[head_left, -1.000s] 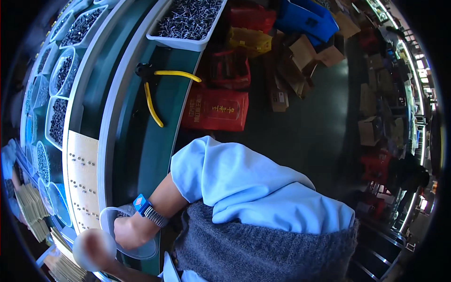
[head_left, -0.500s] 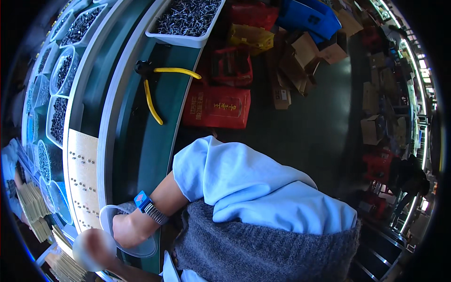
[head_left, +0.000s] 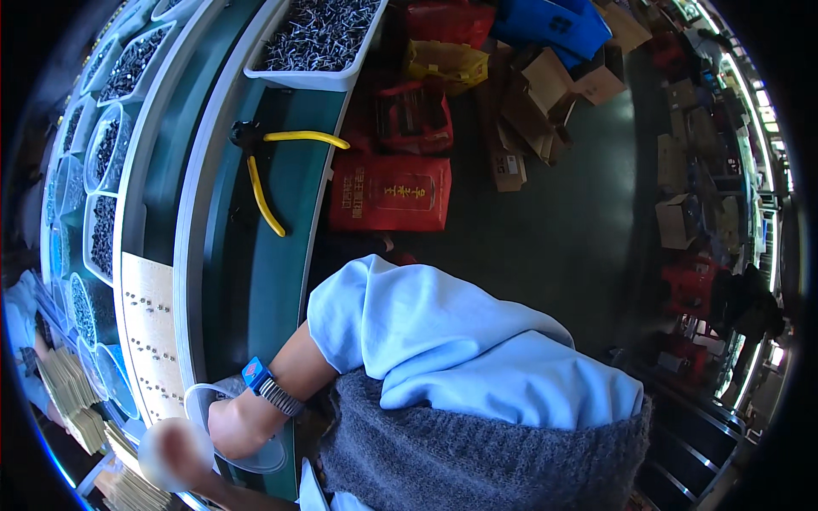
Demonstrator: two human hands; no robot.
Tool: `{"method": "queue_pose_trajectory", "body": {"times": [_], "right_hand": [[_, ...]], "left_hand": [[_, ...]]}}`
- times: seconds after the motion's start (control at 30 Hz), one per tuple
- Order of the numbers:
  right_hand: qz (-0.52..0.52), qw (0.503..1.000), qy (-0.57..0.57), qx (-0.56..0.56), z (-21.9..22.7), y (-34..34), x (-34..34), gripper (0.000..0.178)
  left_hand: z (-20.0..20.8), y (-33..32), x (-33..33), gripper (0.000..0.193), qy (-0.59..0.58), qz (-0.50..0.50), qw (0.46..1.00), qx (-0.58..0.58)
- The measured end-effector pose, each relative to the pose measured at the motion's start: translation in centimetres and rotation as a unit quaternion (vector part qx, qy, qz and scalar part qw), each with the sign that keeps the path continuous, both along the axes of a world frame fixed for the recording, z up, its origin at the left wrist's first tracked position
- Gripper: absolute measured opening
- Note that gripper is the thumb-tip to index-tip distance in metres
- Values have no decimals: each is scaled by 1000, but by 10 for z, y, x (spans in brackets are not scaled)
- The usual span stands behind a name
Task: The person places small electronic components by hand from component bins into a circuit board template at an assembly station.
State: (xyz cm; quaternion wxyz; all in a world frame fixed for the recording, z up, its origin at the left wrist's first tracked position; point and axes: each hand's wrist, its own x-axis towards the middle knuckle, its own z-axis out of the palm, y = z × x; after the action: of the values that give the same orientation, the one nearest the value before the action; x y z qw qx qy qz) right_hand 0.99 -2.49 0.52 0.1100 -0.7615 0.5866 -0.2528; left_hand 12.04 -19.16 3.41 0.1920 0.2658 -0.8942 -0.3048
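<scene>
My right hand (head_left: 236,428), with a blue-faced watch (head_left: 255,373) on its wrist, reaches into a clear plastic tub (head_left: 271,456). Its fingers are hidden, so I cannot see whether they hold anything. My left hand (head_left: 175,454) is beside the tub's left rim, under a round blur that hides its fingers. Just beyond both hands stretches a pale board (head_left: 152,319) with rows of small metal pieces on it. Farther up the dark green bench (head_left: 254,281) lie pliers (head_left: 269,194) with yellow handles, jaws spread.
A white bin (head_left: 348,78) of dark metal fasteners stands at the bench's far end. Several small tubs (head_left: 100,234) of parts line the left side, above stacked pale boards (head_left: 70,387). Red bags (head_left: 396,200) and open cardboard boxes (head_left: 537,94) lie on the floor right of the bench.
The view has shifted slightly, so the pliers and white bin appear a little farther left. My right hand stays in the tub and my left hand beside it.
</scene>
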Motion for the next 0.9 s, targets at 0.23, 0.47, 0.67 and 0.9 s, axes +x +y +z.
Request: {"method": "queue_pose_trajectory", "body": {"times": [0.23, 0.47, 0.67, 0.9], "right_hand": [[-15, 1000, -5, -9, 2, 1, 0, 17], [-27, 999, -11, -16, 5, 6, 2, 17], [-34, 999, -14, -21, 7, 13, 3, 16], [-42, 999, -16, -28, 10, 19, 2, 16]], "left_hand": [[1, 3, -3, 21, -11, 14, 1000, -18], [-1, 2, -3, 21, -11, 19, 1000, -14], [-1, 1, -1, 21, -8, 13, 1000, -18], [-3, -2, 0, 21, -3, 8, 1000, -6]]}}
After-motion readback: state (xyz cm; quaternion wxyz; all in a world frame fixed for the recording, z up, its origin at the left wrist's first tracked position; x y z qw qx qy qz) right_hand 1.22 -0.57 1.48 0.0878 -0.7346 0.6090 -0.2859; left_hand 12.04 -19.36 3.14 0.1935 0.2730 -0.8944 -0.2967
